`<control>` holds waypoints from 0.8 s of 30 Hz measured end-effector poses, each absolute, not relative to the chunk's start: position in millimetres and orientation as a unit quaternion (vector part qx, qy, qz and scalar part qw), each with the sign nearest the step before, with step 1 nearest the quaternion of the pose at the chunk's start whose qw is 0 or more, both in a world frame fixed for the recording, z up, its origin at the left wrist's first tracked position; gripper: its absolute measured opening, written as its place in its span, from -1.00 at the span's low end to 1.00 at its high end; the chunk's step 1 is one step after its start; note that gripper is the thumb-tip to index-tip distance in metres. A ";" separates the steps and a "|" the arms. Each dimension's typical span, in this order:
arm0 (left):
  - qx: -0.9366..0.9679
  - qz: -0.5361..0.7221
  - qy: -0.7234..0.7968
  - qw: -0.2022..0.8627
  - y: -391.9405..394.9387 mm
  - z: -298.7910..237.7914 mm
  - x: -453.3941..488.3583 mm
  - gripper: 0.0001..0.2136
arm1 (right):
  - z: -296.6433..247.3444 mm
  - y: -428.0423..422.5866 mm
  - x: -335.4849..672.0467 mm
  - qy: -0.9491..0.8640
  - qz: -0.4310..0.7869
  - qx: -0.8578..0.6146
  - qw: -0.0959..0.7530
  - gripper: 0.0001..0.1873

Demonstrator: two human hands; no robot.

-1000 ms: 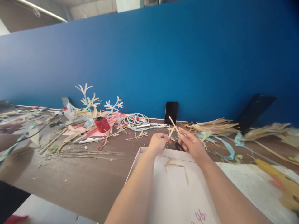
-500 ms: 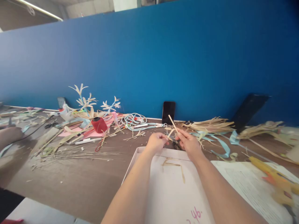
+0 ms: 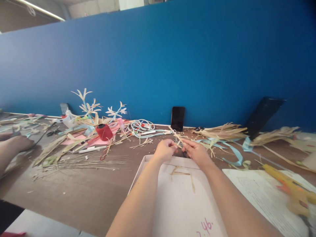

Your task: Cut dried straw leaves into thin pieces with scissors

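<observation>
Both my hands meet above the far edge of a white box lid [image 3: 148, 168]. My left hand [image 3: 165, 150] and my right hand [image 3: 196, 152] are closed in pinches on a thin tan straw strip [image 3: 175, 135] that pokes up between them, tilted to the left. A few cut straw pieces [image 3: 184, 174] lie inside the lid just below my wrists. Something dark, perhaps scissors, lies under my right hand, mostly hidden.
A black phone [image 3: 178, 118] leans on the blue wall. Dried straw bundles [image 3: 222, 131], blue ribbon [image 3: 234, 156], cables [image 3: 143, 127], a red thread spool [image 3: 103, 131], paper flowers [image 3: 91, 107] and a yellow glue gun [image 3: 288, 186] litter the brown table. Another person's hand [image 3: 17, 144] rests at left.
The straw strip has tipped from leaning right to leaning left and sits lower. My hands have drawn closer together. The other person's hand has come further into view at left.
</observation>
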State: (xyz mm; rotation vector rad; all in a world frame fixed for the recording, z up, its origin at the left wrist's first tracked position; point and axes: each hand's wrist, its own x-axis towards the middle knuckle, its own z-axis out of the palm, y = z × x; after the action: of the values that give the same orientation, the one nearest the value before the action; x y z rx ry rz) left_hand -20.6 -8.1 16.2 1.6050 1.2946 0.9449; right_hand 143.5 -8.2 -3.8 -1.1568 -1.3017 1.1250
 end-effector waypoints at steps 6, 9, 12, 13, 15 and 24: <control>0.620 0.386 0.520 0.444 -6.3 11.9 -19.5 -0.83 | 2.8 -15.0 154.7 -0.473 0.548 -0.411 0.554 -0.40; 0.623 0.390 0.508 0.449 -5.8 10.6 -18.5 -0.82 | 7.0 -19.9 154.3 -0.538 0.566 -0.407 0.474 -0.39; 0.633 0.389 0.500 0.444 -6.2 10.9 -18.0 -0.84 | 7.9 -20.5 149.8 -0.594 0.534 -0.425 0.425 -0.46; 0.637 0.390 0.499 0.440 -6.4 11.0 -18.0 -0.85 | 7.2 -19.7 148.0 -0.601 0.522 -0.432 0.424 -0.49; 0.645 0.393 0.496 0.429 -6.3 10.7 -18.6 -0.87 | 4.3 -17.0 144.4 -0.604 0.497 -0.446 0.434 -0.54; 0.628 0.379 0.506 0.454 -2.7 6.0 -20.8 -0.89 | -7.6 -1.3 153.3 -0.373 0.455 -0.496 0.638 -0.48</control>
State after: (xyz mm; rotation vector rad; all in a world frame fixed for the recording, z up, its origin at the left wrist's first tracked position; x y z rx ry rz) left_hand -20.8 -2.7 6.0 1.5510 1.2480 0.9359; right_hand 153.3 -1.3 -7.6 -1.1325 -0.8520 1.0377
